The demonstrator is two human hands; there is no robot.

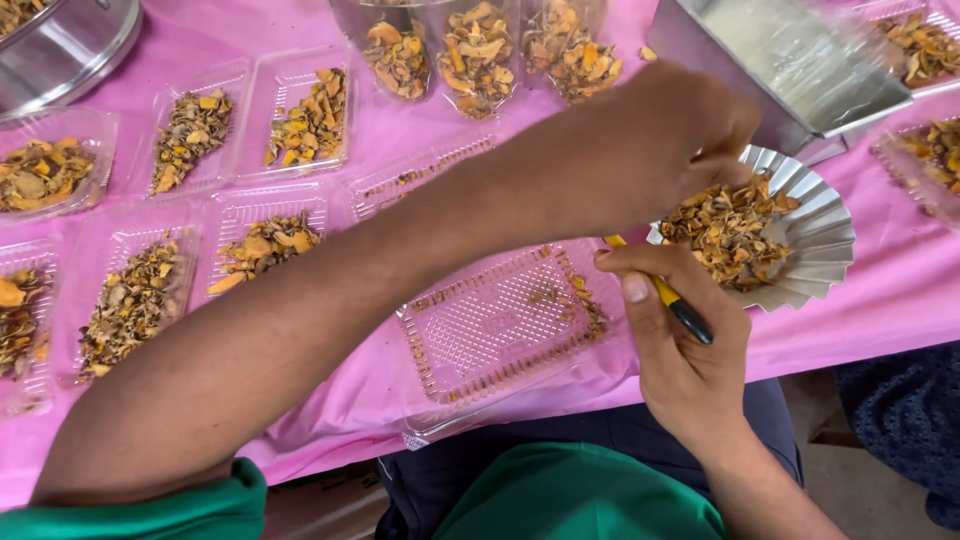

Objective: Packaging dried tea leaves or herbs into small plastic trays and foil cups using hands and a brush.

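My left arm crosses the table from the lower left. My left hand (685,125) hangs with curled fingers over a fluted silver dish (825,235) heaped with dried orange-brown pieces (725,235); its fingertips touch the heap, and what they hold is hidden. Just in front of the dish, my right hand (675,350) grips a yellow stick with a black tip (680,308). A clear plastic tray (500,325) with only a few crumbs along its edges lies between my arms.
Several clear trays holding the same dried pieces (135,300) cover the pink cloth (880,300) on the left. Filled clear pouches (478,55) stand at the back. A steel pot (60,50) sits top left, a shiny metal box (790,55) top right.
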